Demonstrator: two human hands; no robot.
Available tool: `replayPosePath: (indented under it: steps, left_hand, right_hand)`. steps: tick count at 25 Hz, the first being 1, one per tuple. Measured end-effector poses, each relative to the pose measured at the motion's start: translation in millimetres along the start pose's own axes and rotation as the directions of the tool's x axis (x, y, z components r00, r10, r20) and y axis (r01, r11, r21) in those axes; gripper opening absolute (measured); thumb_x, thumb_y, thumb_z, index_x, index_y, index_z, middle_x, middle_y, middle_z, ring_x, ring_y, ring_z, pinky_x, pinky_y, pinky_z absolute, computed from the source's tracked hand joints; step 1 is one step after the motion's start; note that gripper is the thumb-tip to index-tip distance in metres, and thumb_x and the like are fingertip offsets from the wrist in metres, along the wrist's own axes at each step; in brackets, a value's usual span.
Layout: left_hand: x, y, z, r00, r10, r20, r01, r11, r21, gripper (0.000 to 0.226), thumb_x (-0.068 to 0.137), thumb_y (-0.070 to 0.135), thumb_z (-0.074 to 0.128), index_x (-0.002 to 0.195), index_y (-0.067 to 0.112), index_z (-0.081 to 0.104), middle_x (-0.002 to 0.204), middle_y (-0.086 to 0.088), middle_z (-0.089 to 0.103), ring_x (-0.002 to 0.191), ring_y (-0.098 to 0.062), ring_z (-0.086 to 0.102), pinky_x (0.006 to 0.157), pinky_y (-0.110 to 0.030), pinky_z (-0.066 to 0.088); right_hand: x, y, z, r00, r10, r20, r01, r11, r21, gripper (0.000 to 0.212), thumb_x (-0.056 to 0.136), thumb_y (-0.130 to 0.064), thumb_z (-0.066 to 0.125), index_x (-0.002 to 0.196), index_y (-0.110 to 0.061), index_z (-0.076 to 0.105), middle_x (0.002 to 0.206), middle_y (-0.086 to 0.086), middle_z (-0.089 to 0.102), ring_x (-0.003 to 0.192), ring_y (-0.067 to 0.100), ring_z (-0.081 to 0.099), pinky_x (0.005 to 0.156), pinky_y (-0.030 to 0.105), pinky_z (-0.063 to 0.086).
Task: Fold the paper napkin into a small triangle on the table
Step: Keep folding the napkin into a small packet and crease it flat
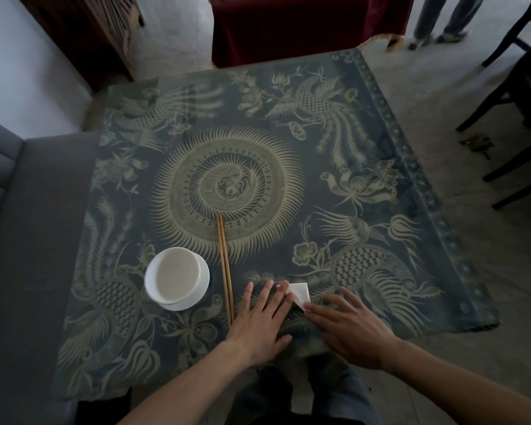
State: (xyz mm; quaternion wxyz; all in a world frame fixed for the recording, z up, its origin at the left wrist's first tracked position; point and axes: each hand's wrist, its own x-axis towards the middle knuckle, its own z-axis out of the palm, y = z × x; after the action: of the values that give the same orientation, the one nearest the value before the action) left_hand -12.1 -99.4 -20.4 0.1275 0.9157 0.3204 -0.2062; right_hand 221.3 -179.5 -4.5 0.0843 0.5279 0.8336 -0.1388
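Note:
A small white paper napkin (299, 293) lies folded into a roughly triangular shape on the patterned table (288, 167), near its front edge. My left hand (262, 320) rests flat with spread fingers, and its fingertips press on the napkin's left part. My right hand (350, 325) lies flat to the right, with a fingertip touching the napkin's lower corner. Part of the napkin is hidden under my left fingers.
A white bowl on a white saucer (177, 279) stands left of my hands. A pair of wooden chopsticks (225, 268) lies between the bowl and my left hand. A grey sofa (28, 240) is at the left, dark chairs (521, 118) at the right, a person's legs at the far back.

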Motion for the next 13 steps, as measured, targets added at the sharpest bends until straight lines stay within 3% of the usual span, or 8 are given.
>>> replayPosePath:
  steps: [2, 4, 6, 13]
  left_hand:
    - [0.3, 0.4, 1.4, 1.0, -0.001, -0.003, 0.001, 1.0, 0.011, 0.081, 0.096, 0.058, 0.032, 0.154, 0.02, -0.011, 0.162, -0.003, -0.023, 0.146, -0.027, -0.025, 0.113, -0.062, -0.015]
    - [1.3, -0.8, 1.6, 1.0, 0.0, 0.001, 0.0, 1.0, 0.007, 0.082, 0.096, 0.058, 0.032, 0.153, 0.02, -0.013, 0.161, -0.003, -0.023, 0.145, -0.027, -0.026, 0.113, -0.061, -0.015]
    - [1.6, -2.1, 1.6, 1.0, 0.008, 0.005, -0.008, 1.0, 0.007, 0.082, 0.095, 0.058, 0.034, 0.153, 0.02, -0.01, 0.162, -0.002, -0.022, 0.146, -0.026, -0.026, 0.113, -0.062, -0.015]
    - [-2.9, -4.0, -0.1, 1.0, 0.0, -0.009, 0.0, 1.0, 0.001, 0.08, 0.095, 0.057, 0.033, 0.154, 0.021, -0.008, 0.162, -0.003, -0.022, 0.145, -0.026, -0.026, 0.112, -0.061, -0.019]
  right_hand:
    - [12.5, -6.4, -8.5, 0.993, 0.118, -0.031, -0.116, 0.991, 0.062, 0.055, 0.093, -0.044, 0.045, 0.144, -0.024, 0.044, 0.148, -0.004, 0.048, 0.133, 0.025, 0.046, 0.109, 0.048, 0.038]
    - [22.8, -15.4, -4.7, 0.99, 0.138, -0.012, -0.138, 0.99, 0.022, 0.067, 0.094, -0.048, 0.047, 0.151, -0.018, 0.029, 0.158, 0.002, 0.026, 0.144, 0.029, 0.025, 0.116, 0.055, 0.022]
    - [24.7, -19.7, 2.4, 0.993, 0.118, 0.008, -0.117, 0.993, -0.024, 0.073, 0.095, -0.052, 0.043, 0.153, -0.017, 0.016, 0.16, 0.004, 0.012, 0.146, 0.03, 0.01, 0.112, 0.057, 0.007]
    - [23.3, -13.1, 6.2, 0.989, 0.123, 0.082, -0.12, 0.992, -0.046, 0.075, 0.093, -0.058, 0.042, 0.154, -0.023, 0.014, 0.161, 0.002, 0.012, 0.146, 0.034, 0.01, 0.109, 0.058, 0.008]
